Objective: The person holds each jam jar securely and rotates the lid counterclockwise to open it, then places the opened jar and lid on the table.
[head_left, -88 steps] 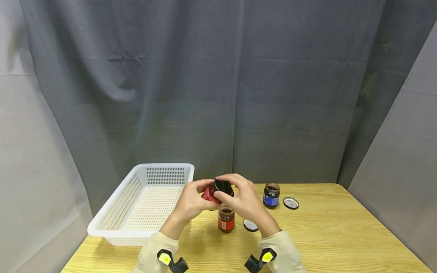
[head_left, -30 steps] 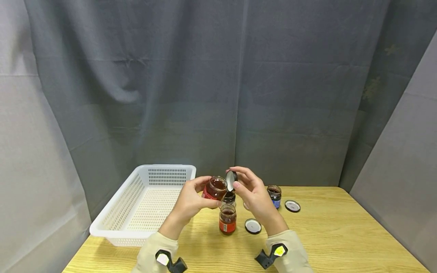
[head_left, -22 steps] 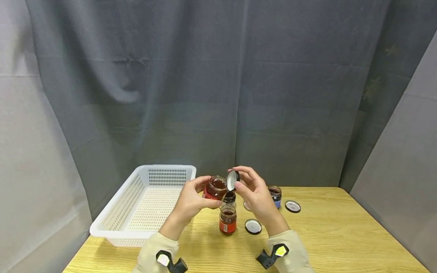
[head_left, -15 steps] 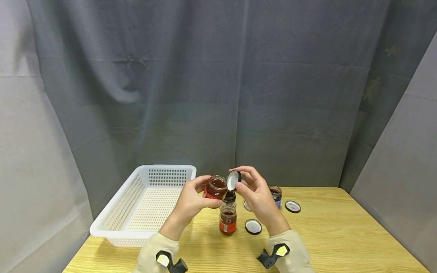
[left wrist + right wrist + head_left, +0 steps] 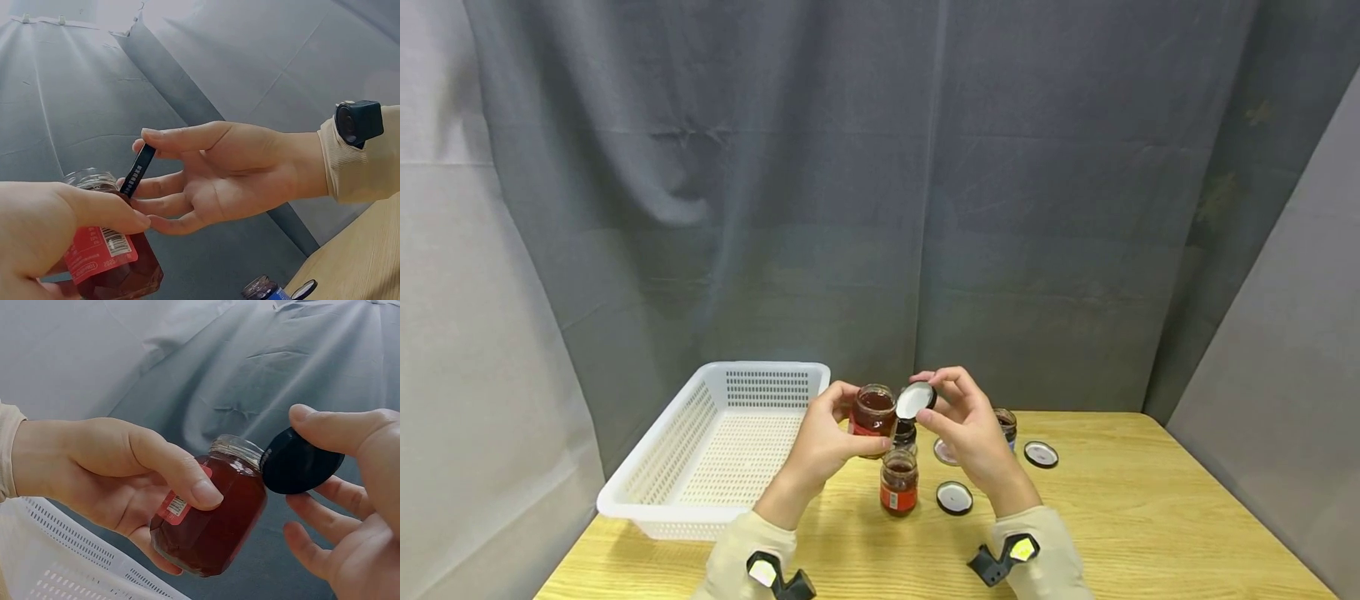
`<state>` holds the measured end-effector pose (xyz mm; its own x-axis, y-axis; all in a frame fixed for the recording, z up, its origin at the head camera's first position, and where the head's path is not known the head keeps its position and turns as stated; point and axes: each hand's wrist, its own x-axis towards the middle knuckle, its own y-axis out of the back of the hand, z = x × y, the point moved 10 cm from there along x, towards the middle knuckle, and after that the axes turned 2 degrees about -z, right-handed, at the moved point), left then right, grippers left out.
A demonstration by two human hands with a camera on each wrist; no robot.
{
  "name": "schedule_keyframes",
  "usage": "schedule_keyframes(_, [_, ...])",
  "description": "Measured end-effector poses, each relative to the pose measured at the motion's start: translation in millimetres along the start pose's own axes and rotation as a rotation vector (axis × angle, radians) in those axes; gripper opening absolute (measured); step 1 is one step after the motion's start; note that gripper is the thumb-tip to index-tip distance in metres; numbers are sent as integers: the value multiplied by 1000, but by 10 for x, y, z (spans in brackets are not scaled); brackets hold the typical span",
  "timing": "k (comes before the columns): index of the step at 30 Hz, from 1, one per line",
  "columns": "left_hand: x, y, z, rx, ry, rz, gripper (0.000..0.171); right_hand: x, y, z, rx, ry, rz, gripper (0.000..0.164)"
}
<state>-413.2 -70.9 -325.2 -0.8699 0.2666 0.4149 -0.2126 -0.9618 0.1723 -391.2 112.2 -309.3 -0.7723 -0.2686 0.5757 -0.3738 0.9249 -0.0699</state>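
Note:
My left hand [image 5: 822, 440] grips a glass jar [image 5: 212, 515] of dark red contents with a red label, its mouth uncovered and raised above the table. Between thumb and fingers, my right hand [image 5: 964, 429] pinches a black lid [image 5: 301, 464]; its white inner face shows in the head view. The lid is right beside the jar's rim. Below the hands stands a second red-labelled jar [image 5: 899, 485], uncovered. Partly hidden behind the held jar is a dark jar [image 5: 906, 435]. Another jar [image 5: 1007, 423] with a blue label is partly covered by my right hand.
A white perforated plastic basket [image 5: 617, 500] stands at the left of the wooden table [image 5: 1120, 517]. Upturned lids lie on the tabletop: one lid [image 5: 954, 497] near the red-labelled jar, another lid [image 5: 1041, 454] at the right, and a third lid [image 5: 945, 451] partly behind my right hand.
Earliest, both hands were on the covered jar. The lid has since come off in my right hand, moved slightly right and turned its white inside more toward the head camera. The jar has become more upright.

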Motion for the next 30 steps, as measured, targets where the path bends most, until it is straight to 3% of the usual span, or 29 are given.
schedule_keyframes(7, [-6, -47, 1, 5, -25, -6, 55, -35, 61, 2, -32, -20, -1, 37])
schedule_keyframes(16, [-22, -101, -51, -13, 30, -6, 57, -77, 108, 13, -22, -67, -11, 39])
schedule_keyframes(21, [-35, -109, -36, -12, 24, 0, 56, -87, 105, 22, -22, -79, -41, 37])
schedule_keyframes(30, [-33, -210, -34, 2, 0, -17, 54, -159, 176, -16, -162, -89, -68, 33])
